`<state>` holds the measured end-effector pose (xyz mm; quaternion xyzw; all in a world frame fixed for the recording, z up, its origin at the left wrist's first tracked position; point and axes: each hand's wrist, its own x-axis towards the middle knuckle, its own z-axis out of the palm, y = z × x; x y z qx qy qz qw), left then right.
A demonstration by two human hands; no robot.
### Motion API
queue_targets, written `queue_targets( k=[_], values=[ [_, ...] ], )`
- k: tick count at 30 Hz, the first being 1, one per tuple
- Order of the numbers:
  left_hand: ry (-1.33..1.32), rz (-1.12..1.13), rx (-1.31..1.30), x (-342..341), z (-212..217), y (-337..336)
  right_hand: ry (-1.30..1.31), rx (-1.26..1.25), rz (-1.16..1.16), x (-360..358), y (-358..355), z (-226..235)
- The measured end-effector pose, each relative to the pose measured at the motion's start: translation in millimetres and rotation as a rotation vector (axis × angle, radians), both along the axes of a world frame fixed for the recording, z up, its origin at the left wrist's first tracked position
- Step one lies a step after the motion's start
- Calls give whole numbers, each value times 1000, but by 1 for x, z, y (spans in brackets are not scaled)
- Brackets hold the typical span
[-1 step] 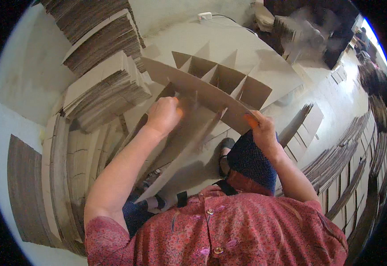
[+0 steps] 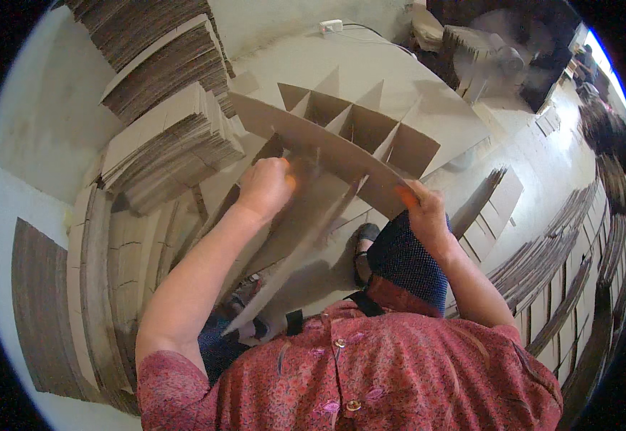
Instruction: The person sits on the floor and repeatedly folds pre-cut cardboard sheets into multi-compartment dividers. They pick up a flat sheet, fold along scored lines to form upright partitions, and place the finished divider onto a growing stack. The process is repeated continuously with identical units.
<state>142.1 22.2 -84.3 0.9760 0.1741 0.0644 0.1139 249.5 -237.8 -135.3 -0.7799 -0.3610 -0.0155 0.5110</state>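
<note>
A cardboard divider grid (image 2: 352,118) of interlocked brown strips stands on the low pale table in front of me. Its near long strip (image 2: 313,140) runs from the upper left to my right hand. With fingers curled, my right hand (image 2: 430,215) grips that strip's right end, thumb on the near face. My left hand (image 2: 264,188) is closed in a fist at the near side of the grid, against cardboard strips; what exactly its fingers pinch is hidden. A cross strip (image 2: 306,248) slants from the grid down toward my lap. Orange coverings show on the thumbs.
Flat cardboard stacks (image 2: 162,136) rise at the left, with more strips (image 2: 97,287) standing below them. Rows of slotted cardboard (image 2: 557,251) lie on the floor at the right. A fan (image 2: 503,61) stands at the far right. A white plug block (image 2: 331,27) rests on the table's far edge.
The slanting cross strip near my lap has shifted slightly. Both hands keep nearly the same place.
</note>
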Motion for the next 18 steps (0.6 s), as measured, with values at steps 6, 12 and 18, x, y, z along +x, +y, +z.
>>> queue_targets(
  k=[6, 12, 18],
  values=[
    [-150, 42, -190, -1, 9, 2, 27, -31, 17, 6, -10, -19],
    [-172, 174, 52, -13, 18, 51, -220, 82, 53, -1, -1, 16],
    [63, 169, 38, -3, -1, 76, -268, -261, 250, 8, -5, 31]
  ],
)
